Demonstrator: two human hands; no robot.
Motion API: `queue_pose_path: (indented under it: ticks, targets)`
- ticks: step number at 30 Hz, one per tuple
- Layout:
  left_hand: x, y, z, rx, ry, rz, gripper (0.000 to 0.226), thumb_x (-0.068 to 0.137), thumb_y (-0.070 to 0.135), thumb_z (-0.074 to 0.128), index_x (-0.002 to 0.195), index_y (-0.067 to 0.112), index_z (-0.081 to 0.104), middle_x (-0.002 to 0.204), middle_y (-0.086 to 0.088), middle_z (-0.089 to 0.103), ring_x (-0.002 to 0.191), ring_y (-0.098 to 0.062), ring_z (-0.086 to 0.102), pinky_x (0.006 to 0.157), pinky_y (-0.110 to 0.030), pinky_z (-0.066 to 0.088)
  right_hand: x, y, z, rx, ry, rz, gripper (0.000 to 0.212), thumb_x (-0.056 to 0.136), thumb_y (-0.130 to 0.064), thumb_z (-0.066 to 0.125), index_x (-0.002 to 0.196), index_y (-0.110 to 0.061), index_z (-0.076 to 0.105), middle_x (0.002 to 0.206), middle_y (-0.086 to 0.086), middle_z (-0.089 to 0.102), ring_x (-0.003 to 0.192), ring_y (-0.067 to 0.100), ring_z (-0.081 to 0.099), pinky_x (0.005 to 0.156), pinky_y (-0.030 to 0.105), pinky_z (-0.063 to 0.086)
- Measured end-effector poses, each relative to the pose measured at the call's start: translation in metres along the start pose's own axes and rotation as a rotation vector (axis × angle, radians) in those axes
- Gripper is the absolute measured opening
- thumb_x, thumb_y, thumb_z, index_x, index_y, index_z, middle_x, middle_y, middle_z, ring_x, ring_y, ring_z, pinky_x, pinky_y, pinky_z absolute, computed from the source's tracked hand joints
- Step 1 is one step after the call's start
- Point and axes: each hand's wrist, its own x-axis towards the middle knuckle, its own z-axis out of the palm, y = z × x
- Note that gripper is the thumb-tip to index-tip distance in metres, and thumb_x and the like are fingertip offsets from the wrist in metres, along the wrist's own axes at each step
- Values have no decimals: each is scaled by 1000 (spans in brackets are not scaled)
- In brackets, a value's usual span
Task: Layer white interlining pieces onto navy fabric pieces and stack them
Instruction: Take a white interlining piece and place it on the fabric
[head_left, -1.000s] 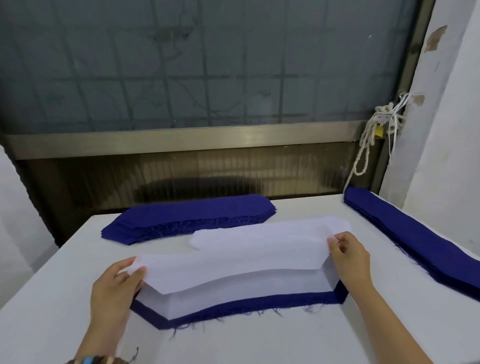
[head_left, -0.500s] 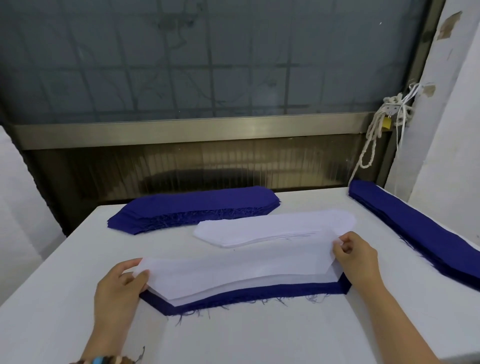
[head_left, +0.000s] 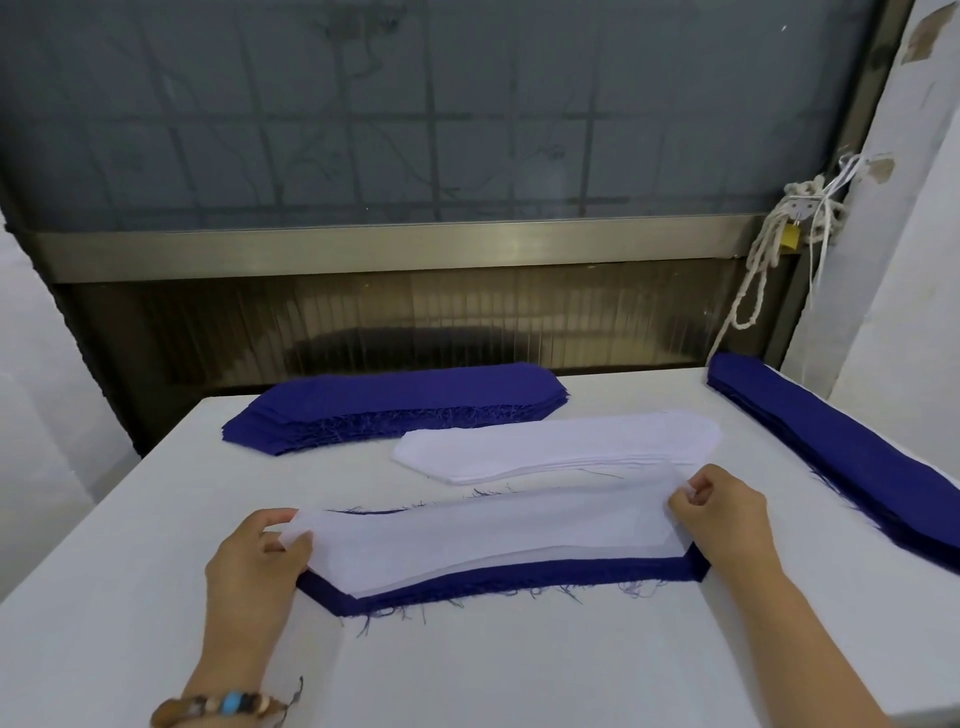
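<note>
Item I log: white interlining piece (head_left: 483, 540), lying on navy fabric piece (head_left: 519, 582) toward the front edge of the tabletop (head_left: 519, 670). My left hand (head_left: 260, 564) pinches its left end; my right hand (head_left: 724, 514) pinches its right end.

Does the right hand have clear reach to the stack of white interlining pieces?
Likely yes: nothing lies between the right hand and the stack of white interlining pieces, but it pinches a white sheet.
</note>
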Motion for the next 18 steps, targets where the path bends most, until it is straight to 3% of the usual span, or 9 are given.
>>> queue_pose_path:
  ticks: [6, 12, 18]
  targets:
    - [-1, 1, 0, 15, 23, 20, 19, 86, 13, 71, 101, 22, 65, 85, -8, 63, 83, -24, 60, 77, -31, 39, 1, -1, 0, -22, 6, -74, 31, 87, -27, 67, 68, -8, 51, 64, 2, 56, 61, 16, 49, 55, 23, 37]
    - [0, 0, -1, -48, 27, 17, 31, 86, 14, 72, 112, 26, 60, 93, -11, 66, 87, -27, 63, 80, -36, 46, 1, -8, -2, 59, -28, -30, 17, 92, -29, 61, 86, -15, 53, 79, 4, 60, 69, 17, 53, 57, 25, 38]
    - [4, -1, -4, -192, 42, -33, 30, 84, 14, 74, 108, 29, 64, 92, -12, 68, 83, -32, 67, 82, -41, 51, 1, -9, -7, 132, -28, -19, 19, 93, -27, 60, 82, -13, 52, 77, 10, 61, 68, 20, 53, 57, 26, 40]
